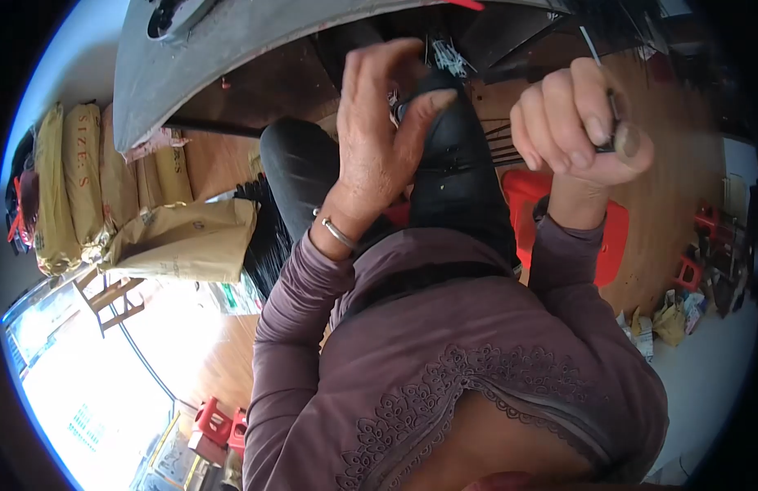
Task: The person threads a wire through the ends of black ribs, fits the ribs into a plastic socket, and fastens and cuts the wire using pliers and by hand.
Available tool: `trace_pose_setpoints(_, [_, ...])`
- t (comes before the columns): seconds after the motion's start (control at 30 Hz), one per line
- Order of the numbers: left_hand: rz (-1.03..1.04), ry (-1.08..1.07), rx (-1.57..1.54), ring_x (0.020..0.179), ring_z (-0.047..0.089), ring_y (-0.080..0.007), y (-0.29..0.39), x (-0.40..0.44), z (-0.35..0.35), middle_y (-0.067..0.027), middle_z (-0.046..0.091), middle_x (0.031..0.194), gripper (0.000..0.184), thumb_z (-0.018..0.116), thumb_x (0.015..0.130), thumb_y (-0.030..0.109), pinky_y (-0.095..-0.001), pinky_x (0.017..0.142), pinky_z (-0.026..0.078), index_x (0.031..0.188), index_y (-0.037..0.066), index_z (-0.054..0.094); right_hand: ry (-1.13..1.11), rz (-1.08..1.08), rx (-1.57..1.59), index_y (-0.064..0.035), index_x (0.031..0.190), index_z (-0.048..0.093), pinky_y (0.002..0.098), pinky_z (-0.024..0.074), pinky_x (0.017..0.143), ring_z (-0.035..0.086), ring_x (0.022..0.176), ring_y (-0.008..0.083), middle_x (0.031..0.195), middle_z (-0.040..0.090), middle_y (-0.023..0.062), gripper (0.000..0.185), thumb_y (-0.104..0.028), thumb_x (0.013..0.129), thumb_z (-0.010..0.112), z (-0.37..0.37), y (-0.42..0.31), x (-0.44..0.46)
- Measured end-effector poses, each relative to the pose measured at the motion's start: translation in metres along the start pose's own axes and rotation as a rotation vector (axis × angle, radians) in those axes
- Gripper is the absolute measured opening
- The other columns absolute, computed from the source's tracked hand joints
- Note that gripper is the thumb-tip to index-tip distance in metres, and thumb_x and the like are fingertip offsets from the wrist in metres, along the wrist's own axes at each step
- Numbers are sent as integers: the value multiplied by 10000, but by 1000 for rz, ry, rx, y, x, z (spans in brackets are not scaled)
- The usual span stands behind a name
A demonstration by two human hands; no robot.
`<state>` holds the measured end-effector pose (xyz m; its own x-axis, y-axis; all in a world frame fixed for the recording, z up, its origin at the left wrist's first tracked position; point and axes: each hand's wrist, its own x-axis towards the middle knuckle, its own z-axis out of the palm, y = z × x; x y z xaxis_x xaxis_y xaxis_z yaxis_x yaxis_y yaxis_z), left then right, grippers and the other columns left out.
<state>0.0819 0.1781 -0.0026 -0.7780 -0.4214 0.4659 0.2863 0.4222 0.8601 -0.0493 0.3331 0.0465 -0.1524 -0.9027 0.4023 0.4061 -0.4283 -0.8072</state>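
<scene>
My left hand (369, 123) is raised above my lap near the table's edge. Its fingers curve, the thumb stands apart from them, and no object shows between them. A metal bracelet circles that wrist. To the right, my right hand (579, 123) is closed, with thumb and forefinger pinching a thin rod-like tool (590, 46). The rod's pale tip sticks up past the knuckles, and a dark part shows by the thumb. My fingers cover the rest, so its exact kind cannot be made out.
A grey table (248, 49) curves across the top. Pale thin sticks (449, 57) lie in a bunch beyond my knees. Large brown sacks (84, 164) stand at left, and another sack (182, 241) lies lower. Beside me is a red stool (612, 245). Red crates (211, 421) sit lower left.
</scene>
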Motion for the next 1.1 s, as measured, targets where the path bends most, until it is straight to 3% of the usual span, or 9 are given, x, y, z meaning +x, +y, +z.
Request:
trace_pose_setpoints(0.07, [130, 79, 147, 920, 585, -303, -5, 5, -1, -146, 573, 1026, 288, 677, 767, 22, -341, 769, 483, 1052, 38, 634, -175, -100, 18, -109, 840, 465, 313, 469, 590, 498, 593, 139, 694, 524, 34, 262, -348, 887, 560, -4, 3, 3])
trace_pose_setpoints(0.1, [179, 9, 90, 851, 598, -297, -13, 5, -2, -139, 590, 943, 268, 668, 768, 5, -338, 725, 486, 1032, 41, 639, -118, 21, 29, -162, 840, 548, 283, 491, 649, 561, 643, 115, 711, 581, -32, 206, -327, 835, 670, -2, -1, 1])
trace_pose_setpoints(0.2, [134, -144, 16, 747, 608, -286, -15, -2, -4, -129, 596, 824, 253, 660, 773, -3, -317, 677, 490, 1022, 41, 648, -179, 6, 19, -160, 841, 546, 277, 489, 644, 556, 639, 111, 712, 581, -36, 192, -314, 839, 661, -6, 1, 5])
trace_pose_setpoints(0.47, [-167, 315, -212, 744, 623, -169, 18, -29, -49, -102, 650, 846, 140, 548, 859, -36, -269, 666, 495, 959, -36, 646, -154, -113, -79, -190, 857, 521, 267, 459, 667, 542, 628, 101, 710, 568, -68, 162, -265, 816, 658, -32, -46, -31])
trace_pose_setpoints(0.53, [86, 194, -62, 783, 640, -190, 14, -52, -56, -113, 647, 867, 154, 547, 838, -40, -275, 670, 513, 945, -45, 659, -78, -143, -119, -201, 849, 531, 261, 458, 661, 552, 633, 91, 700, 570, -84, 147, -258, 812, 661, -29, -54, -39])
trace_pose_setpoints(0.6, [121, -3, -53, 804, 647, -197, 25, -67, -53, -108, 646, 881, 153, 616, 801, 12, -293, 664, 535, 940, -8, 677, 81, -169, -123, -204, 747, 551, 212, 468, 587, 561, 562, 35, 615, 585, -98, 173, -206, 760, 723, -26, -55, -43])
trace_pose_setpoints(0.67, [121, -278, -138, 823, 663, -264, 42, -67, -47, -161, 634, 881, 183, 572, 906, 152, -356, 721, 560, 941, -4, 660, 63, -163, -135, -198, 775, 563, 211, 475, 594, 579, 577, 42, 643, 603, -92, 170, -203, 770, 733, -25, -50, -42])
trace_pose_setpoints(0.77, [191, -490, -206, 825, 661, -258, 43, -69, -30, -139, 628, 910, 199, 640, 807, 98, -346, 701, 561, 987, 20, 679, 4, -158, -107, -190, 807, 574, 211, 482, 615, 595, 611, 51, 664, 610, -86, 153, -194, 794, 727, -22, -40, -33])
trace_pose_setpoints(1.1, [382, -407, -148, 685, 599, -173, 59, -69, 0, -65, 569, 849, 299, 643, 663, 114, -270, 527, 512, 953, 46, 652, -353, -51, -42, -168, 902, 569, 285, 483, 707, 616, 724, 107, 802, 637, -43, 141, -223, 836, 681, -35, -46, -24])
